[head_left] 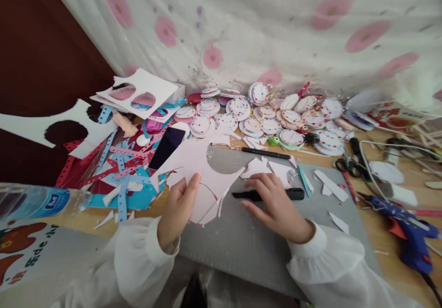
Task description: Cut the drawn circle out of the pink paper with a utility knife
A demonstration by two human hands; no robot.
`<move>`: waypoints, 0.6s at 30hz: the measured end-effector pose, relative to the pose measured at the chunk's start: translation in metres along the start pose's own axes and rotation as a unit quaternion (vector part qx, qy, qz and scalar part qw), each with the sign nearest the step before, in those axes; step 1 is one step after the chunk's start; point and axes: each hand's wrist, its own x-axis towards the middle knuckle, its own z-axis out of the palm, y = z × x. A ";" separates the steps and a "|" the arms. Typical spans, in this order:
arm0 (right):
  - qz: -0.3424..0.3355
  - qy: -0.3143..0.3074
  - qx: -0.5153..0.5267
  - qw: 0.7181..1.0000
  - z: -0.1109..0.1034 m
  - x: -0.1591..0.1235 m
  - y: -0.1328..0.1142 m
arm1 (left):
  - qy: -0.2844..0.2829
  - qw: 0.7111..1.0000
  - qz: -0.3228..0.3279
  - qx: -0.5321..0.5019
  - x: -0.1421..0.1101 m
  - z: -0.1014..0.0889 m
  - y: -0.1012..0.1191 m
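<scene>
While the left hand [178, 207] pinches it, curve-cut card [213, 183] tapers.

At your eight o'clock, you read "de" on the white printed sheet [74, 255]; nearer nine, the blue bottle label [55, 201] is too blurred to read.

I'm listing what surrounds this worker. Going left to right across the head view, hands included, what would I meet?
Water bottle → left hand gripping a cut white sheet → right hand → black-handled scissors → blue glue gun.
</scene>
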 end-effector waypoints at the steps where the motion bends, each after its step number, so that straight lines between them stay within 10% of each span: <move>1: 0.005 0.003 0.090 0.996 0.000 -0.001 -0.008 | -0.015 1.000 0.008 0.012 -0.002 0.003 0.000; 5: 0.038 -0.051 0.359 0.931 0.004 -0.003 -0.037 | -0.092 0.995 0.017 0.033 -0.009 0.011 0.001; 13: 0.024 -0.207 0.488 0.848 -0.004 -0.009 -0.039 | -0.198 0.977 -0.024 0.080 -0.021 0.001 0.002; 16: -0.041 -0.239 0.488 0.838 -0.019 -0.020 -0.020 | -0.131 0.988 -0.060 0.054 -0.013 -0.015 0.005; 18: -0.018 -0.154 0.466 0.871 -0.031 -0.029 -0.006 | -0.046 0.994 -0.097 0.005 -0.005 -0.029 0.009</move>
